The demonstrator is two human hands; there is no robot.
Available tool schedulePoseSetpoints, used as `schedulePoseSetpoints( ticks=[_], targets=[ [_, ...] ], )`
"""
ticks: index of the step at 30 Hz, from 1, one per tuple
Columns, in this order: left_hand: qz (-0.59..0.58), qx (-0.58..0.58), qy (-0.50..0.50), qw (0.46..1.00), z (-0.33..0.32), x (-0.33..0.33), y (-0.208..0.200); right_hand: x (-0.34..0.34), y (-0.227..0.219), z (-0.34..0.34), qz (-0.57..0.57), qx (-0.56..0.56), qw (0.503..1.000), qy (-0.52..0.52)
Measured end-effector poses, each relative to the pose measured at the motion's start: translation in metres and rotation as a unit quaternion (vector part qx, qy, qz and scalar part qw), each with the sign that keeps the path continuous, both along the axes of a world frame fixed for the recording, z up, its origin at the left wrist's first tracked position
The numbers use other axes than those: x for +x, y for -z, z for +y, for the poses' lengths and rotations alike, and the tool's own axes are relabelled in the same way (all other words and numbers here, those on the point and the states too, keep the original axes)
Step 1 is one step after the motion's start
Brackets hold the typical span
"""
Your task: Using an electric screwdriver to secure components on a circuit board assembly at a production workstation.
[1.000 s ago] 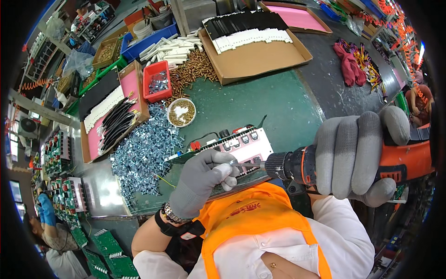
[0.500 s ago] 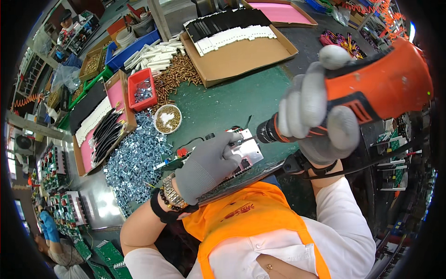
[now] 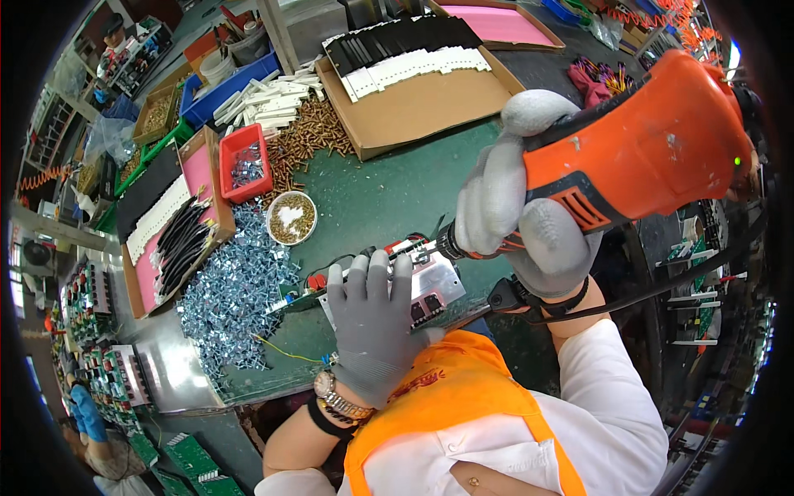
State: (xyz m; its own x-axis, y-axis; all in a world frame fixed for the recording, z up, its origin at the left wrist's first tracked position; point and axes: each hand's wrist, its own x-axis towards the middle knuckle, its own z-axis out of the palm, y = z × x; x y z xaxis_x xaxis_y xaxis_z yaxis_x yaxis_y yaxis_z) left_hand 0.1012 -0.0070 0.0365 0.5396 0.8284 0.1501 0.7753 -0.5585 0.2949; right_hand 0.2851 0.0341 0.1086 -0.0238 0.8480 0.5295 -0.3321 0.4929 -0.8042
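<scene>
My right hand (image 3: 529, 194), in a grey glove, is wrapped round an orange and black power drill (image 3: 637, 149). The drill's bit points down-left and meets the upper part of a silver metal plate (image 3: 442, 281) on a circuit board assembly near the table's front edge. Whether the bit sits on a screw is too small to tell. Flat over the left part of that plate lies my gloved left hand (image 3: 372, 322), fingers stretched out and slightly spread, gripping nothing. Black and red parts and a black wire show along the assembly's far side, and a yellow wire (image 3: 285, 350) lies beside my left wrist.
Left of the work lie a heap of small silver metal pieces (image 3: 236, 298), a white bowl of screws (image 3: 291, 218), a red bin (image 3: 246, 164) and brass-coloured screws (image 3: 310, 136). Cardboard trays (image 3: 430, 124) hold black and white strips. A black cable (image 3: 686, 281) hangs at right.
My left hand has gone from a bent-finger hold at the plate's upper edge to lying flat on its left part. The drill has moved left, its bit now at the plate.
</scene>
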Motion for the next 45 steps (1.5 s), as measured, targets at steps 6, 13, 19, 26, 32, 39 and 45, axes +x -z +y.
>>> schedulePoseSetpoints(
  ticks=[6, 13, 19, 26, 32, 39, 45],
  targets=[
    [0.006, 0.028, -0.016, 0.999, -0.002, 0.002, 0.012, -0.005, 0.000, 0.005, -0.036, -0.014, 0.999, -0.031],
    [-0.010, 0.037, -0.014, 0.999, 0.000, 0.003, 0.015, -0.013, 0.000, 0.008, -0.040, -0.021, 0.997, -0.058],
    [-0.032, 0.043, -0.021, 0.998, 0.000, 0.001, 0.016, -0.018, 0.002, 0.013, -0.030, -0.020, 0.997, -0.065],
    [-0.034, 0.024, -0.029, 0.999, -0.001, 0.001, 0.016, -0.020, 0.003, 0.014, -0.020, -0.018, 0.997, -0.066],
    [-0.037, 0.033, -0.026, 0.998, -0.001, 0.001, 0.017, -0.020, 0.005, 0.014, -0.012, -0.019, 0.997, -0.073],
    [-0.047, 0.041, -0.027, 0.998, 0.000, 0.001, 0.017, -0.020, 0.006, 0.014, -0.007, -0.027, 0.995, -0.096],
    [-0.071, 0.020, -0.029, 0.997, 0.002, 0.003, 0.011, -0.029, 0.008, 0.006, 0.025, -0.017, 0.994, -0.102]
  ],
)
